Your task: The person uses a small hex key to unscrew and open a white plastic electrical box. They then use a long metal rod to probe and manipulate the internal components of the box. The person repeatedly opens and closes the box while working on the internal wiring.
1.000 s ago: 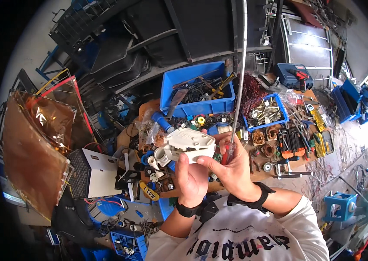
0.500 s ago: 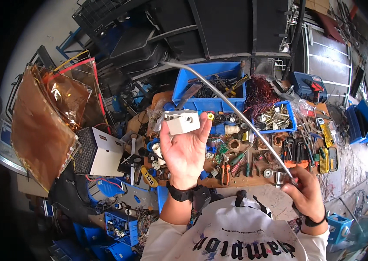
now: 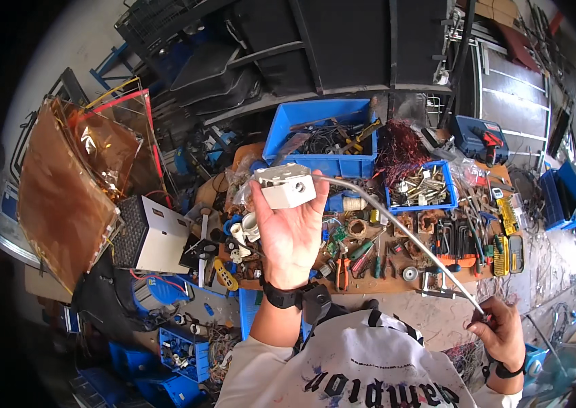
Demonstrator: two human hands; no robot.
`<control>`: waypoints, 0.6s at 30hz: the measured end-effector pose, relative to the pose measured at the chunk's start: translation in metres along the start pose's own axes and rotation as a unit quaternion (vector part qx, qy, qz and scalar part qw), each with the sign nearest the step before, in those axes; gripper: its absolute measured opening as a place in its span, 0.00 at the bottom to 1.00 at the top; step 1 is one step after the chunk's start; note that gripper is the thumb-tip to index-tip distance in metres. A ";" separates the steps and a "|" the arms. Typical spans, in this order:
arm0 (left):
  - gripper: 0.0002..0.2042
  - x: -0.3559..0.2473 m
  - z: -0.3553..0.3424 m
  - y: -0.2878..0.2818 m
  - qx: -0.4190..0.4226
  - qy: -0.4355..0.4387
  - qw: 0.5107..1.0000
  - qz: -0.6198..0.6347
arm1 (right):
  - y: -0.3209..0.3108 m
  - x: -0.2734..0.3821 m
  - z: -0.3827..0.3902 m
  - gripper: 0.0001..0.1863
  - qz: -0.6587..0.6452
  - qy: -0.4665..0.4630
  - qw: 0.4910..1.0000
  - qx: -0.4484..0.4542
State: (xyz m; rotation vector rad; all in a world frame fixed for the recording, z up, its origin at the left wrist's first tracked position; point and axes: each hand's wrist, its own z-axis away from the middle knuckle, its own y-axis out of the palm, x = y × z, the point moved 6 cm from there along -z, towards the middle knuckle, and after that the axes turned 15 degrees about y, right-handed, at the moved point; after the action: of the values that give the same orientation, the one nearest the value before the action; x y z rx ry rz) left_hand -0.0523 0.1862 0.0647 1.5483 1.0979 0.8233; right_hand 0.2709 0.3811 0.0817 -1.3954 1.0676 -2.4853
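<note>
The person wears a white long-sleeved top (image 3: 369, 370) with dark lettering and paint flecks, plus a black wristband at the left hand (image 3: 291, 231) and right hand (image 3: 502, 330).

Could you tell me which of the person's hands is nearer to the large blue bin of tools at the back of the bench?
The left hand, holding a white box, is just below the blue bin. The right hand is far off, lower right.
</note>
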 end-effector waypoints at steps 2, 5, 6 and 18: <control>0.20 0.003 0.001 0.001 0.016 0.001 1.000 -0.007 | 0.000 -0.004 0.002 0.17 0.011 -0.012 1.000 -0.004; 0.21 0.009 0.002 0.004 0.006 0.007 1.000 -0.013 | 0.000 -0.008 0.003 0.17 0.057 -0.022 0.998 -0.013; 0.21 0.010 0.002 0.004 0.012 0.010 1.000 -0.026 | 0.000 -0.006 0.003 0.17 0.061 -0.018 0.998 -0.016; 0.29 0.006 0.012 0.008 -0.008 0.182 0.935 -0.304 | 0.004 0.014 0.006 0.14 0.161 -0.063 0.979 -0.112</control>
State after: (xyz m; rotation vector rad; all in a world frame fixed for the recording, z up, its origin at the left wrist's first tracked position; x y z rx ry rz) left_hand -0.0374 0.1867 0.0698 0.9578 1.7191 0.6886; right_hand 0.2666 0.3694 0.0913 -1.2882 1.4496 -2.0742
